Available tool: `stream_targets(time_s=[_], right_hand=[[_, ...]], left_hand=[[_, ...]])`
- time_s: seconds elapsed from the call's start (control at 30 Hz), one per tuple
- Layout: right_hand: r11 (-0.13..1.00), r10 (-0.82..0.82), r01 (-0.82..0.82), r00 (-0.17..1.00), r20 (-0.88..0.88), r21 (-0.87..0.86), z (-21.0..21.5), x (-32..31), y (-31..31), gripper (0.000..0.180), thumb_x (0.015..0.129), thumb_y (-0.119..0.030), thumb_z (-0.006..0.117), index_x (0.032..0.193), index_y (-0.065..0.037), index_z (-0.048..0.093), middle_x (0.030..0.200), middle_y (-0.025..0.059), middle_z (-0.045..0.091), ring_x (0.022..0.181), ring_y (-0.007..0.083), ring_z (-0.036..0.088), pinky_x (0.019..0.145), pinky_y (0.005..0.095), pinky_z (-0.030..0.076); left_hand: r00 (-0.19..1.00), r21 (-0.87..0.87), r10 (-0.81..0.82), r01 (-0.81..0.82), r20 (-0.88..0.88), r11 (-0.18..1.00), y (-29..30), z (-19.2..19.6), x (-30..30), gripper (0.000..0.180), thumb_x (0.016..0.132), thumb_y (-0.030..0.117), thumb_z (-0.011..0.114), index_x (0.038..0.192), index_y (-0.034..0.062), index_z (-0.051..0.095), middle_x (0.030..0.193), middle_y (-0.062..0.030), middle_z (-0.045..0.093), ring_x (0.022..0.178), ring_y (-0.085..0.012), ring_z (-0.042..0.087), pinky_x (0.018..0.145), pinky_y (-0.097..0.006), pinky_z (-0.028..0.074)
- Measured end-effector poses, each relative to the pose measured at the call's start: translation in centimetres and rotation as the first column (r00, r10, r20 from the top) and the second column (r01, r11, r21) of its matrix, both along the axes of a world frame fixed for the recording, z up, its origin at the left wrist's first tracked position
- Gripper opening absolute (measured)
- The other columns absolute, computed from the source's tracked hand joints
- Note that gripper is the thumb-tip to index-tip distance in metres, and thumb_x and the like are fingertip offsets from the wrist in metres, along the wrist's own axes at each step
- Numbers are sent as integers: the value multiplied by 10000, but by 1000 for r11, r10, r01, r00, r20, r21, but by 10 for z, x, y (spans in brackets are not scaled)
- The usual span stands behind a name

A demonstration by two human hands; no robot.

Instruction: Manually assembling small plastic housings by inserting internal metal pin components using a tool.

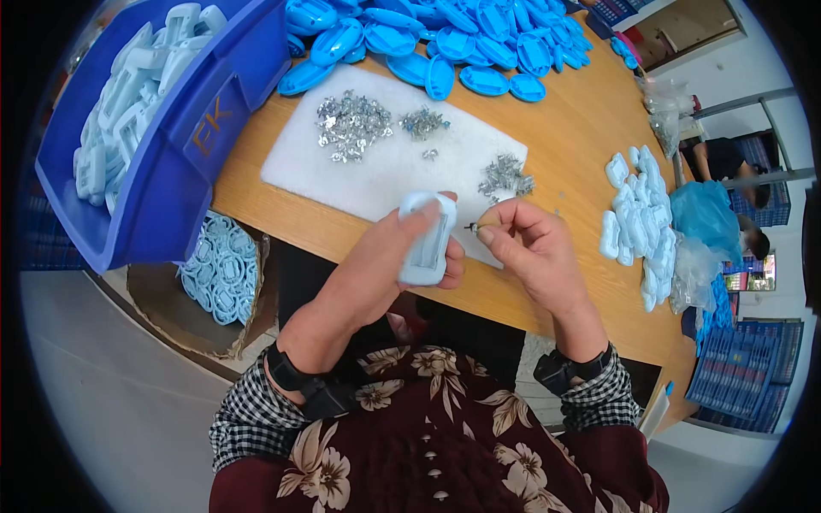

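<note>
Clear plastic bags [665,107] far right; cardboard box [184,312] under table.

A head-worn fisheye camera looks steeply down, close above the wooden table [590,137].

Metal bits [352,126] on mat [385,184], probably

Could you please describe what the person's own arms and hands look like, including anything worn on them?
Both hands are bare, with no gloves: the left hand and the right hand. Each wrist carries a black strap, the left strap and the right strap. Black-and-white checked cuffs show below them, over a dark red floral garment.
</note>
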State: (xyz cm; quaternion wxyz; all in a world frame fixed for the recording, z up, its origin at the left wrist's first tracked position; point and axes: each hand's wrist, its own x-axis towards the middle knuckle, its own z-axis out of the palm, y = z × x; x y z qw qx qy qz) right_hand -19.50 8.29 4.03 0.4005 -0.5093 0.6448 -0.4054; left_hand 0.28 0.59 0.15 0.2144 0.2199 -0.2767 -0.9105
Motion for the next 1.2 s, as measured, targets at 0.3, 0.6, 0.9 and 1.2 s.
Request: stream_targets(time_s=[0.3,0.6,0.9,1.2], right_hand=[[923,100,-285,826,-555,-258,15,4,-13,126,826,-105,748,902,-66,655,735,63,617,684,240,599,647,341,446],[883,153,-412,704,-694,-223,16,6,-25,112,825,-103,733,886,-76,644,733,75,614,714,281,615,680,405,442],[894,147,-431,533,-833,-118,20,15,-27,131,846,-121,683,944,-42,647,800,116,622,781,324,608,695,439,463],[988,77,-88,993,91,129,-1,7,-12,277,965,-204,663,1158,-6,640,860,13,661,732,86,597,648,253,464]], left_hand=[[998,19,-59,58,25,998,-4,-2,-7,578,1099,431,209,1511,63,378,962,-101,660,839,-197,663,791,-376,584],[991,-33,-48,52,122,998,0,-2,-12,563,1098,416,256,1500,45,390,993,-104,663,816,-195,679,755,-367,604],[980,-171,-73,105,183,980,0,-7,-12,564,1085,430,310,1447,12,419,981,-137,677,772,-203,679,680,-327,586],[997,-144,-80,79,3,986,2,-6,-1,567,1084,393,337,1515,26,316,1059,-164,683,808,-206,686,724,-342,574]])
